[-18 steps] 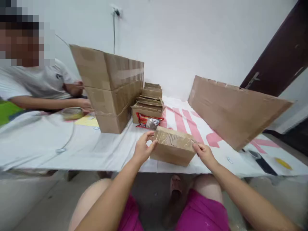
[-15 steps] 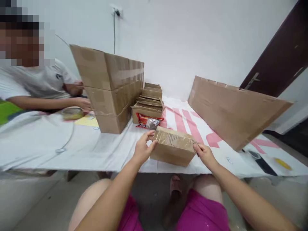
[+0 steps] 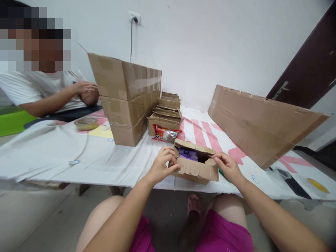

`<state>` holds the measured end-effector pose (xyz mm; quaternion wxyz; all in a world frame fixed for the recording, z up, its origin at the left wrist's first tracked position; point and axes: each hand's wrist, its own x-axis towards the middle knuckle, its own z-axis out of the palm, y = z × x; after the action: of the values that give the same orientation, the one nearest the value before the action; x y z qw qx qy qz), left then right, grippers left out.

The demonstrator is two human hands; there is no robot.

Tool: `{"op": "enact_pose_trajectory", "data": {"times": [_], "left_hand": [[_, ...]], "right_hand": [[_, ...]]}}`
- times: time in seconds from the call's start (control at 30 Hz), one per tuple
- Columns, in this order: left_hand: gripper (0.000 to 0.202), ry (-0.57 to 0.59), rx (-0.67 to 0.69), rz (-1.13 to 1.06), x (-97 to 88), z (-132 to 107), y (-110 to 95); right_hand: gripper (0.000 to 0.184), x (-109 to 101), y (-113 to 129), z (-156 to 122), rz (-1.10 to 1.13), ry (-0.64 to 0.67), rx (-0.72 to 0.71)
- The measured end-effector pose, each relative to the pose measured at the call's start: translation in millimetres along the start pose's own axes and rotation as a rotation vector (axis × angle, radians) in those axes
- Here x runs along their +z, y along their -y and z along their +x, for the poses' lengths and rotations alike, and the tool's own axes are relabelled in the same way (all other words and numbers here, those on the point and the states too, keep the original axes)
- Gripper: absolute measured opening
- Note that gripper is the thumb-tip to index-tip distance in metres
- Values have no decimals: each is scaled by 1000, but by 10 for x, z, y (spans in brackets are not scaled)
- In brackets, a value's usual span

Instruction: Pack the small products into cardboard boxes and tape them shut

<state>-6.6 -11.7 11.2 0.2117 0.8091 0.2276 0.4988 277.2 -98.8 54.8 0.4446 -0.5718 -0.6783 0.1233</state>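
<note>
A small cardboard box (image 3: 191, 171) stands at the table's front edge with its top flaps parted. Inside it lies a purple package (image 3: 187, 154), partly hidden by the flaps. My left hand (image 3: 164, 164) grips the box's left end, its thumb on the near flap and its fingers at the corner. At the opposite end, my right hand (image 3: 228, 167) pinches the box's upper right edge between thumb and fingers. Something green (image 3: 222, 172), too covered to name, shows below my right hand. Just behind the box is a red and silver packet (image 3: 167, 134).
Taped boxes (image 3: 119, 119) form a tall stack to the left, beside a row of open boxes (image 3: 168, 115). A large cardboard sheet (image 3: 257, 122) stands at the right. A tape roll (image 3: 86, 123) lies near a co-worker (image 3: 57, 92) on the left.
The box's top, closed before, is now open and shows the purple package. Both my hands stay at its ends. The co-worker's hand has risen from the table, and the view has shifted slightly.
</note>
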Motion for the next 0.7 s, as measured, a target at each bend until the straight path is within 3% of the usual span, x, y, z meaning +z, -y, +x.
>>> {"op": "enact_pose_trajectory", "data": {"times": [0.13,0.3,0.43,0.57,0.7], "left_hand": [[18,-6,47,164,69,-20,-39],[32,11,24,242,79,-61,-4],[41,14,-7,251,70,-86,-5],[69,-6,-86,178,86,-99,42],[96,25,-238,41,113,-99,205]], "right_hand": [[31,109,166,175,-179,320,-115],[36,306,182,465,-382,589,-53],[54,364,182,633,-436,702,-7],[70,419,137,721,-399,774,4],[79,518,104,750,-490,841,110]]}}
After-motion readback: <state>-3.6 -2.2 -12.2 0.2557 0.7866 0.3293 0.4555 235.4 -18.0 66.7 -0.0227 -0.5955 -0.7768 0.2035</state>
